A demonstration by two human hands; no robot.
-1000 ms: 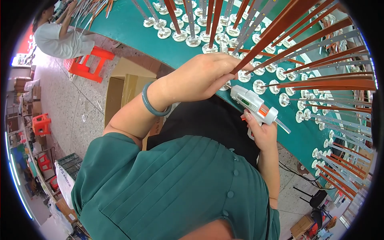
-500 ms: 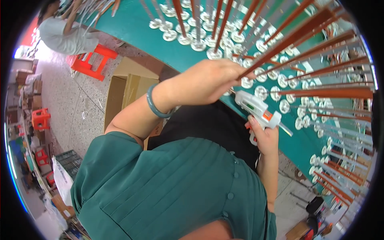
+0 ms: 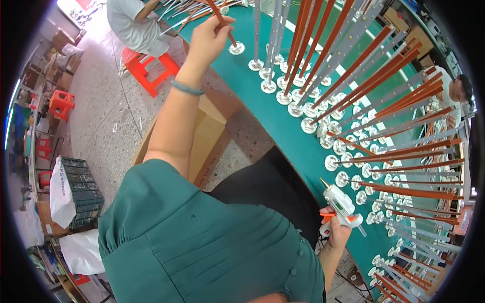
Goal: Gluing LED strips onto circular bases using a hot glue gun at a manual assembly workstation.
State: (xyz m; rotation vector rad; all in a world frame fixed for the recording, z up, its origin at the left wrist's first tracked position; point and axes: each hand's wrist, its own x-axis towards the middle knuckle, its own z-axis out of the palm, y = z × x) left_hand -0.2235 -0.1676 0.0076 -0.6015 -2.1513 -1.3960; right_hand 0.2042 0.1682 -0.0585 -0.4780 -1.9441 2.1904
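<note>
The left hand [image 3: 209, 33] has been stretched far forward since half a second ago, when it was held close above the right hand; now both hands are well apart. Its fingers are closed around a brown rod [image 3: 222, 22], which stands tilted on a white round base [image 3: 236, 48] just beside the hand, on the green counter [image 3: 262, 108]. The right hand [image 3: 336, 235] is kept low near the body as before, clamped on a white glue gun [image 3: 341, 204] with an orange trigger, its nozzle pointed toward the rows of rods [image 3: 374, 81] beyond it.
</note>
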